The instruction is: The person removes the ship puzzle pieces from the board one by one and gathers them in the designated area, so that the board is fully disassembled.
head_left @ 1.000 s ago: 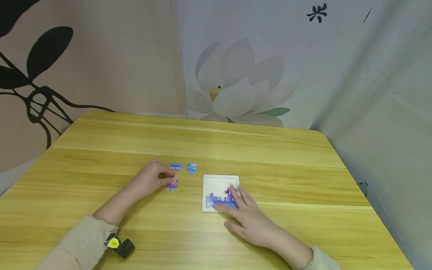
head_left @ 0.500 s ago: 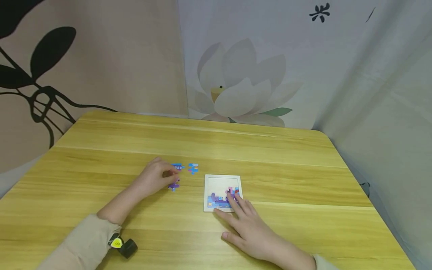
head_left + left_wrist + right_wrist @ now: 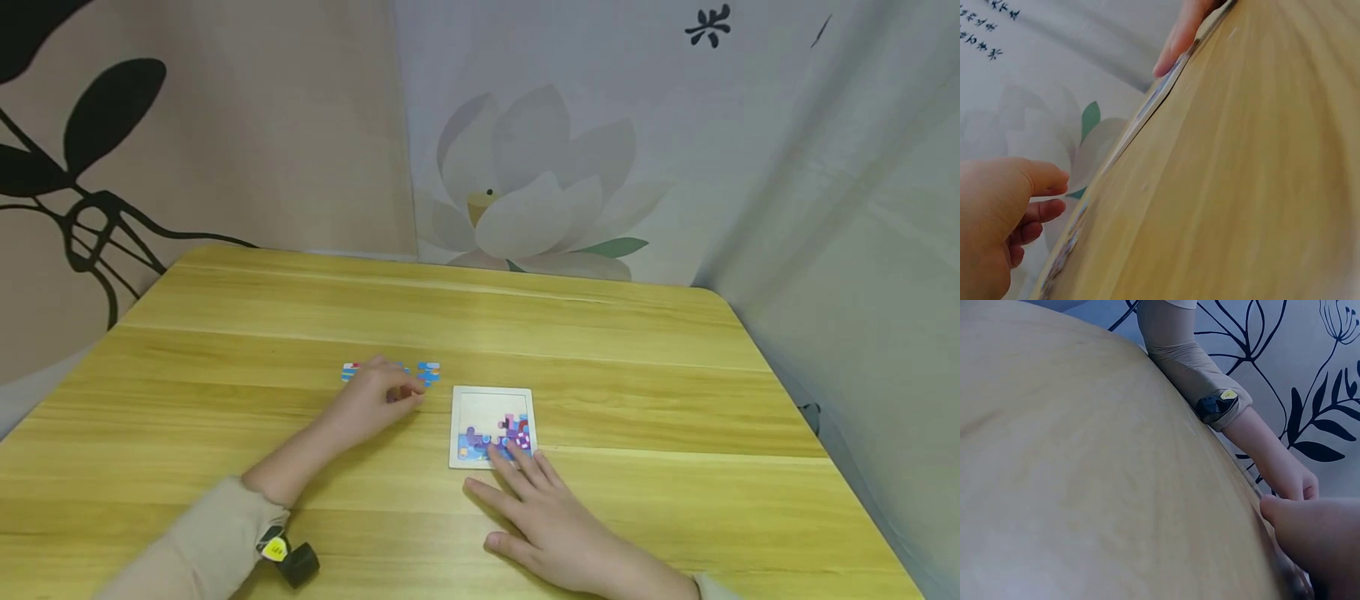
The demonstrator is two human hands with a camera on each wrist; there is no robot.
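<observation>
A square white puzzle board [image 3: 492,390] lies flat on the table, its lower part filled with blue, purple and pink pieces. My right hand [image 3: 547,525] lies spread at its near side, with some fingertips over the filled part. To the left, my left hand [image 3: 375,408] is low over loose jigsaw pieces, fingers loosely bent. In the left wrist view, a gap shows between thumb and fingers of the left hand [image 3: 1004,212], with no piece visible in it. A blue piece [image 3: 429,372] lies just beyond its fingertips; another [image 3: 349,372] shows behind the wrist side. Other pieces are partly hidden beneath this hand.
The wooden table [image 3: 637,375] reaches back to a printed curtain [image 3: 540,167] and, at the right, a pale cloth. On the left sleeve sits a black wrist device [image 3: 298,564] with a yellow label.
My left hand has moved right, from beside the purple and pink pieces to over them, uncovering a blue piece at left. My right hand has drawn slightly back toward the board's near edge.
</observation>
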